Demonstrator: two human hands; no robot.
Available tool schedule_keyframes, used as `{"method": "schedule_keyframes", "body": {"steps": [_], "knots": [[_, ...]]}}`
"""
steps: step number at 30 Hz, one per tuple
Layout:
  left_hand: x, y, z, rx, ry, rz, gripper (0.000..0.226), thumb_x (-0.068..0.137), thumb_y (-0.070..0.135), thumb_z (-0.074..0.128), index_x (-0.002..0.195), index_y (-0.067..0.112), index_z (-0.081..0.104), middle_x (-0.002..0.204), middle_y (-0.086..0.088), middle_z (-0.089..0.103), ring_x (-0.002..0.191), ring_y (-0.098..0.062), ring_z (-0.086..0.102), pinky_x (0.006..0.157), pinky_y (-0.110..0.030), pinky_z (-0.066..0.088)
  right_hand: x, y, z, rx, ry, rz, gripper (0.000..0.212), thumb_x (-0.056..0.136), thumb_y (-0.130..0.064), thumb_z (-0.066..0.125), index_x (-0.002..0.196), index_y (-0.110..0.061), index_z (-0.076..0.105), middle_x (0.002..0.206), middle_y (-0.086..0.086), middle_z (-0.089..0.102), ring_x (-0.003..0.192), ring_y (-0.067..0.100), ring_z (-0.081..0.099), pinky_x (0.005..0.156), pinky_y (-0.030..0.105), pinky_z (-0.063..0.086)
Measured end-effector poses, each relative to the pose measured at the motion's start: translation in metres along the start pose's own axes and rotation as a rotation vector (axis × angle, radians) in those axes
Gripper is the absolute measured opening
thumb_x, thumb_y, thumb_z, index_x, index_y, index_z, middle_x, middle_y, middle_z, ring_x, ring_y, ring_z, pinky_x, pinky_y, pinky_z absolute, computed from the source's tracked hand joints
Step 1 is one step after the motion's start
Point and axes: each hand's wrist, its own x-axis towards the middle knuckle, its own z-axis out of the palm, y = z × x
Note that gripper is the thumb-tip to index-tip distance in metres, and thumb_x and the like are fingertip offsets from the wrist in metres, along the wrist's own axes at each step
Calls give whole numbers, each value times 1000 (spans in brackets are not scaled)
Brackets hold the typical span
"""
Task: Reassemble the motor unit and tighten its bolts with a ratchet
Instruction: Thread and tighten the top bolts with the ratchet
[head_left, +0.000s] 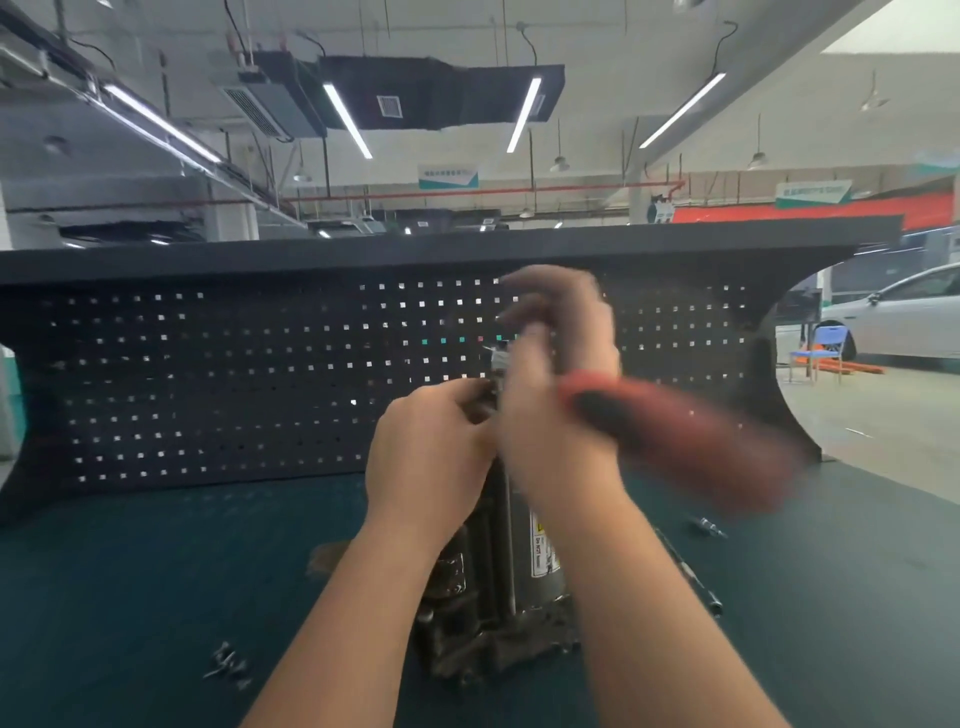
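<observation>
Motor unit (498, 577), a dark grey metal cylinder with a white and yellow label, stands upright on end near the middle of the bench, closer to the front edge. Its base is a lumpy cast housing, greasy-looking.

My left hand (431, 447) sits at the top of the unit, fingertips pinched together on something small and dark there; likely a bolt or the socket end, too blurred to tell. My right hand (556, 374) is curled around the head end of the ratchet with the red and black grip (675, 441); the handle sticks out to the right and is smeared with motion blur.

Handling, as I judge it: the unit is heavy, rigid and top-heavy when stood like this, and oily, so it may slip. Best held around the cylinder body or steadied at the top while turning. The ratchet could tip it if I pull hard sideways.

Bench surface (130, 597) is a dark teal mat. Small loose silver fasteners (228, 667) lie towards the front left; a long thin dark metal tool (693, 577) and a small silver piece (709, 529) lie right of the unit. A black perforated back panel (208, 364) rises along the far edge. Beyond: a workshop hall, strip lights, ducting, a white car (898, 317) and a blue chair (818, 351) at right.
</observation>
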Motion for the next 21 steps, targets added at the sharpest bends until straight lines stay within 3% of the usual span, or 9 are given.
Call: {"method": "schedule_keyframes", "body": {"steps": [2,3,4,8,12,17,19,20,21], "knots": [[-7,14,-2,283,59,41,57,79,-24,49,119,13,34,83,-26,39,77,-23,48,86,-34,35,-13,-8,16,-296,-181,-264,50,64,-11,44,105,-37,58,94,-19,52,96,17,42,82,48,38],[-6,19,6,437,5,111,86,55,-54,6,123,-1,0,98,-35,24,90,-37,44,93,-50,34,-18,-8,21,-416,-268,-334,56,62,-10,45,111,-32,59,98,-15,52,98,19,39,83,49,36],[1,28,9,511,-37,7,100,43,-59,9,122,1,-5,102,-34,21,98,-41,40,94,-59,32,-18,-8,24,-461,-320,-338,57,63,-9,45,114,-30,59,101,-11,53,101,20,38,85,49,35],[6,3,2,93,-52,-197,15,81,10,62,91,22,62,73,-7,54,75,-19,56,71,-35,48,2,4,0,-228,-126,-171,25,85,-28,46,100,-39,62,98,-26,57,103,4,40,92,42,34],[2,-15,-3,-246,-45,-32,33,84,59,58,72,32,73,60,17,66,62,-3,61,54,-24,45,20,31,-36,201,-62,310,22,77,-28,52,96,-32,62,85,-16,59,84,2,57,75,17,49],[3,-11,-4,-135,-34,-49,14,81,56,59,77,48,70,69,18,70,70,-3,62,59,-23,45,5,13,-10,234,101,269,27,74,-12,41,92,-21,60,81,-3,61,75,7,57,68,19,47],[1,-2,-1,1,-23,-22,50,91,47,14,81,42,62,73,3,65,71,-5,54,63,-18,40,-8,1,6,54,56,31,35,71,-10,38,89,-34,57,85,-15,60,83,10,51,75,37,46],[-2,3,6,-40,25,-46,28,94,10,31,96,31,50,87,-16,57,81,-8,51,77,-19,41,-13,-5,14,-109,-47,-93,38,69,-11,40,93,-36,58,90,-18,57,89,11,46,78,42,42],[-4,5,1,94,47,24,69,71,-36,18,113,17,31,97,-29,42,88,-24,48,88,-36,41,-18,-6,20,-294,-154,-222,43,66,-12,44,97,-35,59,94,-17,55,94,14,41,80,45,38]]}}
